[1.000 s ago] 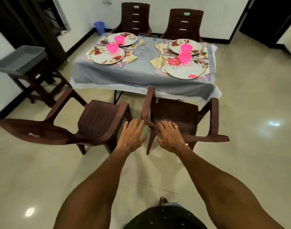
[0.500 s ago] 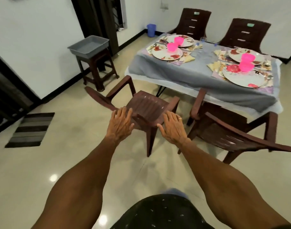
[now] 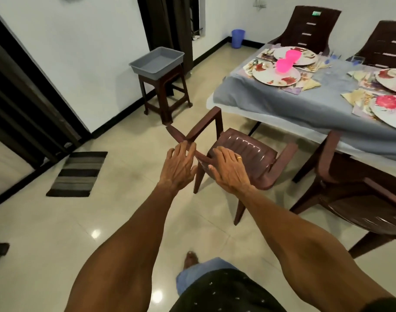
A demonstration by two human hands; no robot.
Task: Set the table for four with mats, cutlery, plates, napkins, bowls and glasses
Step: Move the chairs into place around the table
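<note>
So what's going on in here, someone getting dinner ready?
A person stands behind a brown plastic chair at the near side of the table, with the left hand and right hand resting open on its backrest. The table looks laid: floral plates with pink bowls on mats, and napkins. A grey tray sits on a stool by the wall.
</note>
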